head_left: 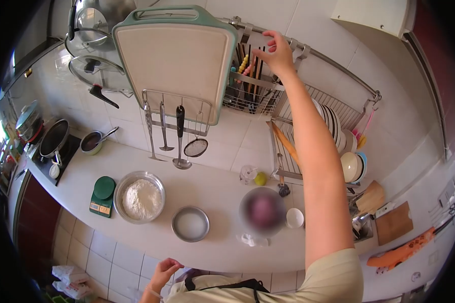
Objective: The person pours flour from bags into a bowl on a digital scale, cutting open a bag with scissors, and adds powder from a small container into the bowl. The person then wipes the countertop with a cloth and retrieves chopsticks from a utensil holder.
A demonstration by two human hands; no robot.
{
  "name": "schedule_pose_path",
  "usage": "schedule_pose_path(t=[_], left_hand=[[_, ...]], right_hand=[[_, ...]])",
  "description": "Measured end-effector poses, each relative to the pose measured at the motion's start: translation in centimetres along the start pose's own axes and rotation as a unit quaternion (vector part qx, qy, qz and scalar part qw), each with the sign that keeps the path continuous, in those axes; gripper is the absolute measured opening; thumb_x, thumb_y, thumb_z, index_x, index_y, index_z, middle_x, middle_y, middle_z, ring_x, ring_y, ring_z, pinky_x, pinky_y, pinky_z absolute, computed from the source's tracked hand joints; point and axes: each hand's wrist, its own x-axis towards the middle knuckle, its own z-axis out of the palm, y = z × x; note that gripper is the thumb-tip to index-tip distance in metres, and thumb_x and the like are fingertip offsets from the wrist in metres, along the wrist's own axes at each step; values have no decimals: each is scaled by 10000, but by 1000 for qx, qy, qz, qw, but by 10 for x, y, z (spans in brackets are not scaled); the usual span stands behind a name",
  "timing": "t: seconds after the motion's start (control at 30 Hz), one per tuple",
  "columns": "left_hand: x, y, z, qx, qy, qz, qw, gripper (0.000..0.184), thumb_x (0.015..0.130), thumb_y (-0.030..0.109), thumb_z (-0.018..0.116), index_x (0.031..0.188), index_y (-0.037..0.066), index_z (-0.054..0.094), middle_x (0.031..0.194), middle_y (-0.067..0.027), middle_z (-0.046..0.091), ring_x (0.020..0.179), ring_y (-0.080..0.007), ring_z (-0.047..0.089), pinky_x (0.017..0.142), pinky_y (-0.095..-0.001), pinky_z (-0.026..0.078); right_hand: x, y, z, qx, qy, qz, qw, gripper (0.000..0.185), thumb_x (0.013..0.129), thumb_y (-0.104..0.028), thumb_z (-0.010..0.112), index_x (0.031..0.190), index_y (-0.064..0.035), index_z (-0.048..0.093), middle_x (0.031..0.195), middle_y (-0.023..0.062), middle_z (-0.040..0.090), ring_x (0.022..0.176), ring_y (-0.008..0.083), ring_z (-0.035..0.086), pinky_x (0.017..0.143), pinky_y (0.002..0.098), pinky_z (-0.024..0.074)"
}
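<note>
My right hand (pixel 280 53) is raised at the wall rack, fingers apart and curved, just beside the chopsticks (pixel 258 68) standing in a wire utensil basket (pixel 242 96). Nothing shows between its fingers. Down at the counter's front edge, my left hand (pixel 165 272) hangs with thumb and fingers curled near each other; whether they touch is unclear. On the counter stand a metal bowl of white flour (pixel 142 198), a smaller round metal pan (pixel 190 223), a green kitchen scale (pixel 104 189) and a blurred bowl with something purplish (pixel 262 211) in it.
A cutting board (pixel 174 60) and a ladle (pixel 181 131) hang on the wall. Plates (pixel 330 118) stand in the dish rack beside my right arm. A small white bowl (pixel 294 218) and a lime (pixel 260 179) are on the counter. Far left is a black pan (pixel 54 137).
</note>
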Motion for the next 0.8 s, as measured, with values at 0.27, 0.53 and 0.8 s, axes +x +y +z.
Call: schedule_pose_path(t=[0.27,0.53,0.8], left_hand=[[21,15,-39,-16,16,24,999,85,842,65,582,856,-14,555,863,-111,631,858,-184,602,828,-312,468],[39,2,-65,25,-14,16,999,38,829,16,565,846,-14,549,853,-104,631,846,-173,603,814,-299,469],[33,-13,-59,3,43,17,999,52,843,26,552,870,-18,546,849,-106,634,836,-176,607,805,-294,472]], right_hand=[[-10,-44,-13,-173,-160,68,969,112,780,-178,600,804,-81,652,679,95,620,665,261,596,634,366,464],[-33,-5,24,-32,-203,29,978,246,771,-185,611,987,-75,652,757,102,657,716,249,630,673,322,478],[-2,8,29,-120,-126,129,976,236,746,-203,608,921,-45,617,864,108,657,833,255,629,709,350,482]])
